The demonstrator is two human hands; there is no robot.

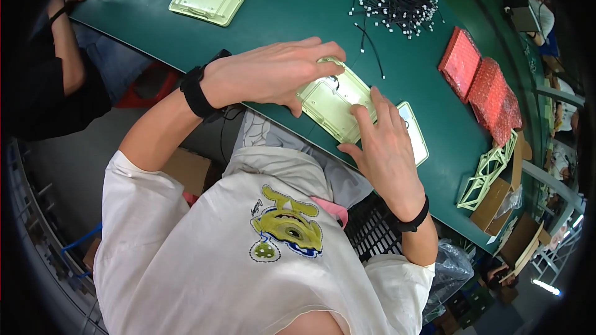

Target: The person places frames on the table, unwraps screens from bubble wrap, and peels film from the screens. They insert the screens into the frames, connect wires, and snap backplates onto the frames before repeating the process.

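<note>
Both bare forearms reach forward from short white sleeves, each wrist ringed by a black band. The left hand [273, 74] lies palm down, fingers curled and pressing at the tips, thumb tucked beneath. The right hand [385, 149] rests flat just beside it, fingers extended together and pointing away, thumb angled toward the left hand

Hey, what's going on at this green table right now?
A person in a white shirt presses both hands onto a pale green plastic panel at the green table's near edge. The left hand covers its far end, the right hand its near side. A pile of short black cables lies beyond.
</note>
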